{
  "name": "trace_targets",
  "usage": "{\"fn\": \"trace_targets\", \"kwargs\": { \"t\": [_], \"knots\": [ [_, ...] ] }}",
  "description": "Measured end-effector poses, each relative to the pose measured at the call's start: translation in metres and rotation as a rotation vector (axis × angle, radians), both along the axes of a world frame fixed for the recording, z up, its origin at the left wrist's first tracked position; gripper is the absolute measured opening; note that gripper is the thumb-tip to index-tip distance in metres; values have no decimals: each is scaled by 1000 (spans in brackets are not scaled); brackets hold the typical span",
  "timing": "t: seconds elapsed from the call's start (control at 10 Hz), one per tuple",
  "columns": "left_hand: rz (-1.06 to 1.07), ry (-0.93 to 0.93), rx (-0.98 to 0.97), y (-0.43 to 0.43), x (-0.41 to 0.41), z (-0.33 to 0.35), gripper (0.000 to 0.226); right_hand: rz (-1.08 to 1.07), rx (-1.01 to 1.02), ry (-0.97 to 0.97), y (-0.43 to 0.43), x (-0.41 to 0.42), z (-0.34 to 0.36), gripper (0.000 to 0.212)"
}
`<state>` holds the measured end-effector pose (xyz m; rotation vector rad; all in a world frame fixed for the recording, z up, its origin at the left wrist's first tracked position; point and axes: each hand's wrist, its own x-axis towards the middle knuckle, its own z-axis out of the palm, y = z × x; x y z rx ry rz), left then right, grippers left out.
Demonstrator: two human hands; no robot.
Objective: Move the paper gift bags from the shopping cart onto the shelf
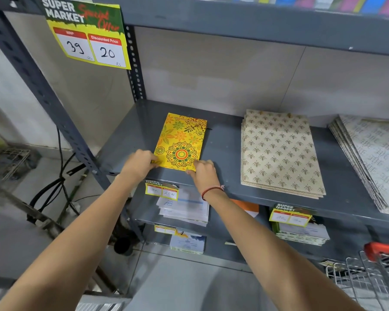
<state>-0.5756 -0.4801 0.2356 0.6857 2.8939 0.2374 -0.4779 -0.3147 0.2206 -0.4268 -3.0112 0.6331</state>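
Yellow gift bag lies flat on shelf, left hand and right hand pinching its near corners. Cart contents not visible (only a corner shows), so remaining count unknown.

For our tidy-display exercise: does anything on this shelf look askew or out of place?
The yellow gift bag lies slightly tilted, not square to the shelf edge, while both hands hold its near corners. The beige stack beside it is fanned unevenly.

You face a grey metal rack against a beige tiled wall; black cables trail over the pale floor left.
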Motion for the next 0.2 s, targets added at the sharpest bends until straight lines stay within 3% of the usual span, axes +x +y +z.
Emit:
{"fn": "trace_targets", "kwargs": {
  "t": [0.2],
  "knots": [
    [68,64,-114,11,31,4,44,33,-142,39,9,11,17,46]
  ]
}}
